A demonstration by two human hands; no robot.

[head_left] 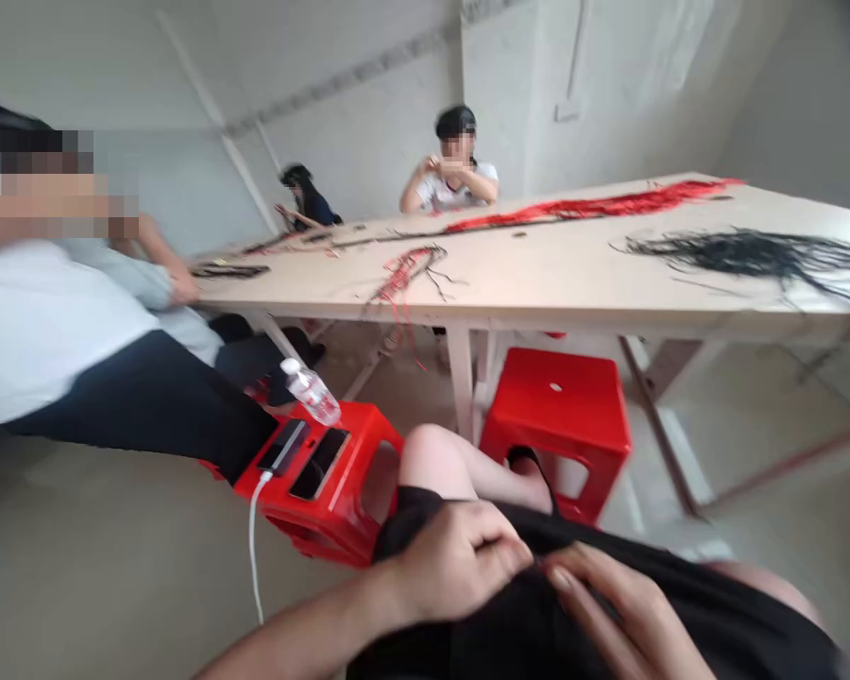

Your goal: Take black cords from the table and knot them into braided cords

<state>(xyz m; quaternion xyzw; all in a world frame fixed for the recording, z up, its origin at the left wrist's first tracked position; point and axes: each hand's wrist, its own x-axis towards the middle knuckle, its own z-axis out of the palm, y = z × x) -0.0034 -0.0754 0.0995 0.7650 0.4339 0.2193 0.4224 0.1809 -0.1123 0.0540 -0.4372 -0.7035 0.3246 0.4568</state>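
- Fingers (pixel 504 559) on my left hand (pixel 453 557) and right hand (pixel 616 597) pinching a thin dark strand (pixel 539 563) over my lap (pixel 517 619), pretty blurry tbh
- black cords (pixel 737 253) far right on the counter (pixel 538 283)

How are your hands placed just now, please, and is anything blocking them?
Left hand, right hand: pinching close together over lap. Tiny item between them, too small to identify. Nothing visibly blocking.

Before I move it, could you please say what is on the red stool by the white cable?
A bottle, a dark device plugged into the cable and a phone; the seat beneath them is hidden.
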